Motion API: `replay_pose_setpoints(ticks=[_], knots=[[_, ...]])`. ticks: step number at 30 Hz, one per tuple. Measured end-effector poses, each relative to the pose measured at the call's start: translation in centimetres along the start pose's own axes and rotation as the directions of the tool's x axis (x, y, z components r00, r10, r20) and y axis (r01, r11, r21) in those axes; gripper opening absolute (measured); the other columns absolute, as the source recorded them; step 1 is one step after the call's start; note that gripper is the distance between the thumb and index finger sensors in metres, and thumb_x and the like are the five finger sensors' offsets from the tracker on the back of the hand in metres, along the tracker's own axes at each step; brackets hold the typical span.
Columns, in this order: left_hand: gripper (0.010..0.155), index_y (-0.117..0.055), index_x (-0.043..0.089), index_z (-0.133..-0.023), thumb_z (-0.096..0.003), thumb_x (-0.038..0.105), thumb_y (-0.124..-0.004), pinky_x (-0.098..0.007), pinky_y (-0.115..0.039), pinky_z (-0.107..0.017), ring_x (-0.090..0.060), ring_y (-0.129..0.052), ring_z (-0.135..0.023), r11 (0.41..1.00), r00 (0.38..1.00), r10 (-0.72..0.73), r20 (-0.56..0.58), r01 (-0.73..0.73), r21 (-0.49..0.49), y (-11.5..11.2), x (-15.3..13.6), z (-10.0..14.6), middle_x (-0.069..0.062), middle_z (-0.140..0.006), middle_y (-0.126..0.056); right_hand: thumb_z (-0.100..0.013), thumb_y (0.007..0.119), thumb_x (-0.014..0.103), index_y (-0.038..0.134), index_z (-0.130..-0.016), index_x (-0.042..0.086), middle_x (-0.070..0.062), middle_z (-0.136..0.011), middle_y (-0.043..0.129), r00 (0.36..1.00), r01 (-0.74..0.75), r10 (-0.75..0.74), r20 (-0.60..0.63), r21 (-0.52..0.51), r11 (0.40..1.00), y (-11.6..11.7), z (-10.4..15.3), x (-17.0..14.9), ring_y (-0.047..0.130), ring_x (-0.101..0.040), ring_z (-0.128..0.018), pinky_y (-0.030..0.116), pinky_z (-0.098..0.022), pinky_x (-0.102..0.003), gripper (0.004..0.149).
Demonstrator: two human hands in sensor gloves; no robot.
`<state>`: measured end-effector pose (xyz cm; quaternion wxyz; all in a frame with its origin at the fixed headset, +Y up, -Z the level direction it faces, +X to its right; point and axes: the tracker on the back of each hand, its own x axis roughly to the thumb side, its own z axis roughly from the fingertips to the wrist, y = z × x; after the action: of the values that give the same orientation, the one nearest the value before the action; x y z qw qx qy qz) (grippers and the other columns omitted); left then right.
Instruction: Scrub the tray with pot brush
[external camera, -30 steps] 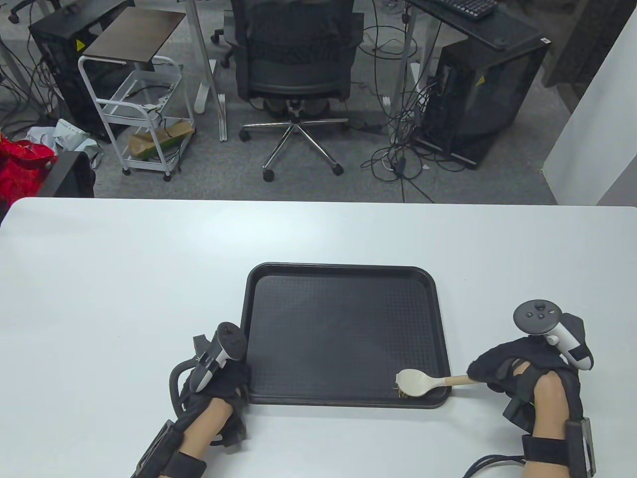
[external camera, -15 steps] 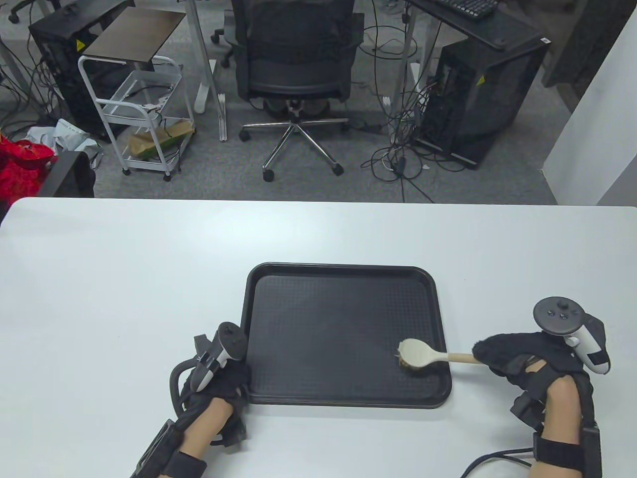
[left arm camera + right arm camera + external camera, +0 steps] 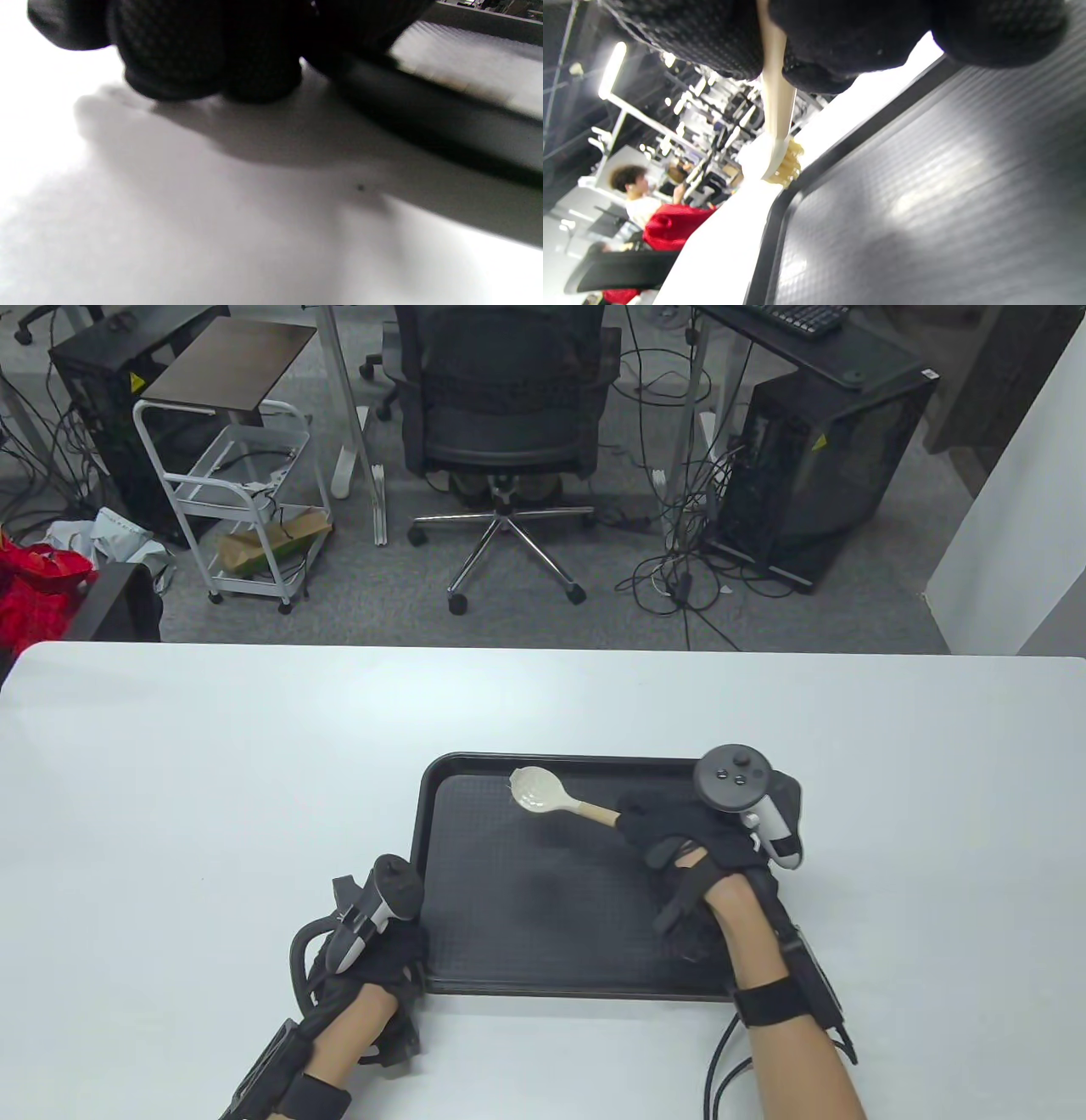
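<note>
A black textured tray (image 3: 585, 891) lies on the white table (image 3: 212, 780). My right hand (image 3: 679, 836) is over the tray's far half and grips the wooden handle of a pot brush (image 3: 543, 793). The brush's pale head sits near the tray's far left corner. In the right wrist view the brush (image 3: 778, 140) shows tan bristles just above the tray floor (image 3: 925, 203). My left hand (image 3: 373, 954) rests at the tray's near left corner, fingers at its rim. The left wrist view shows the gloved fingers (image 3: 203, 51) on the table beside the tray rim (image 3: 424, 123).
The table's far edge runs across the middle of the table view. Beyond it on the floor stand an office chair (image 3: 505, 415), a white cart (image 3: 242, 492) and computer towers (image 3: 819, 466). White table surface lies around the tray on all sides.
My right hand has carried the brush from the tray's near right corner up and left to the far left part of the tray. My left hand has not moved.
</note>
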<state>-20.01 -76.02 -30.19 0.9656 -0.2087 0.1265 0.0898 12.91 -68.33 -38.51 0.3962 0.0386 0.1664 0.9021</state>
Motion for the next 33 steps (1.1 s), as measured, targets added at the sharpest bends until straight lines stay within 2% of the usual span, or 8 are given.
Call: replay_pose_setpoints(ticks=[2, 4, 9, 13, 16, 18, 24, 33], knots=[[0.060, -0.068, 0.008, -0.087, -0.0423, 0.048, -0.078, -0.049, -0.082, -0.044, -0.020, -0.100, -0.041, 1.000, 1.000, -0.002, 0.002, 0.002, 0.000, 0.0, 0.0, 0.0, 0.000, -0.063, -0.090, -0.047, 0.082, 0.037, 0.069, -0.094, 0.008, -0.012, -0.059, 0.091, 1.000, -0.017, 0.017, -0.008, 0.004, 1.000, 2.6, -1.7, 1.7, 0.092, -0.019, -0.021, 0.082, -0.028, -0.046, 0.056], [0.060, -0.068, 0.008, -0.086, -0.0423, 0.048, -0.078, -0.049, -0.082, -0.044, -0.020, -0.100, -0.041, 1.000, 1.000, -0.003, 0.004, 0.003, 0.001, 0.0, 0.0, 0.0, 0.000, -0.063, -0.090, -0.048, 0.081, 0.037, 0.069, -0.094, 0.009, -0.012, -0.059, 0.091, 0.999, -0.028, 0.028, -0.015, -0.001, 1.000, 4.2, -2.5, 2.6, 0.092, -0.018, -0.021, 0.082, -0.028, -0.046, 0.055], [0.060, -0.068, 0.008, -0.086, -0.0423, 0.048, -0.078, -0.049, -0.082, -0.044, -0.020, -0.100, -0.040, 1.000, 1.000, -0.008, 0.008, 0.008, 0.003, 0.0, 0.0, 0.0, 0.000, -0.063, -0.090, -0.048, 0.080, 0.037, 0.070, -0.093, 0.008, -0.011, -0.057, 0.092, 0.994, -0.106, 0.103, -0.035, -0.092, 0.990, 8.3, -4.0, 3.8, 0.092, -0.018, -0.019, 0.082, -0.026, -0.046, 0.055], [0.060, -0.068, 0.008, -0.087, -0.0423, 0.048, -0.077, -0.049, -0.082, -0.044, -0.020, -0.100, -0.041, 1.000, 1.000, -0.008, 0.008, 0.008, 0.004, 0.0, 0.0, 0.0, 0.000, -0.063, -0.090, -0.048, 0.079, 0.037, 0.070, -0.092, 0.007, -0.011, -0.056, 0.093, 0.994, -0.108, 0.105, -0.038, -0.104, 0.989, 9.7, -4.7, 3.2, 0.093, -0.018, -0.018, 0.083, -0.025, -0.045, 0.055], [0.060, -0.068, 0.008, -0.086, -0.0423, 0.048, -0.077, -0.049, -0.082, -0.044, -0.020, -0.100, -0.040, 1.000, 1.000, -0.008, 0.007, 0.008, 0.004, 0.0, 0.0, 0.0, 0.000, -0.063, -0.090, -0.048, 0.079, 0.037, 0.071, -0.092, 0.007, -0.011, -0.056, 0.093, 0.997, -0.078, 0.078, -0.012, -0.070, 0.994, 10.3, -5.1, 3.1, 0.093, -0.019, -0.018, 0.082, -0.025, -0.046, 0.054], [0.060, -0.068, 0.008, -0.087, -0.0423, 0.048, -0.077, -0.049, -0.082, -0.044, -0.020, -0.100, -0.041, 1.000, 1.000, -0.006, 0.008, 0.006, 0.003, 0.0, 0.0, 0.0, 0.000, -0.063, -0.090, -0.048, 0.079, 0.037, 0.071, -0.093, 0.007, -0.012, -0.056, 0.093, 0.998, -0.068, 0.068, -0.010, -0.067, 0.995, 10.4, -5.1, 3.1, 0.093, -0.019, -0.018, 0.082, -0.025, -0.046, 0.055], [0.060, -0.068, 0.008, -0.087, -0.0423, 0.048, -0.077, -0.049, -0.082, -0.044, -0.020, -0.100, -0.041, 1.000, 1.000, -0.005, 0.006, 0.005, 0.006, 0.0, 0.0, 0.1, 0.000, -0.063, -0.090, -0.048, 0.080, 0.037, 0.073, -0.092, 0.007, -0.013, -0.055, 0.095, 0.988, -0.151, 0.146, -0.045, -0.174, 0.973, 9.6, -4.6, 2.8, 0.094, -0.021, -0.015, 0.082, -0.023, -0.047, 0.054], [0.060, -0.068, 0.008, -0.087, -0.0424, 0.048, -0.077, -0.049, -0.082, -0.045, -0.020, -0.100, -0.041, 1.000, 1.000, -0.004, 0.005, 0.004, 0.006, 0.0, 0.0, 0.1, 0.000, -0.063, -0.090, -0.048, 0.080, 0.037, 0.075, -0.091, 0.007, -0.014, -0.055, 0.096, 0.965, -0.241, 0.213, -0.155, -0.197, 0.950, 5.3, -3.3, 0.2, 0.094, -0.022, -0.015, 0.082, -0.024, -0.048, 0.053]])
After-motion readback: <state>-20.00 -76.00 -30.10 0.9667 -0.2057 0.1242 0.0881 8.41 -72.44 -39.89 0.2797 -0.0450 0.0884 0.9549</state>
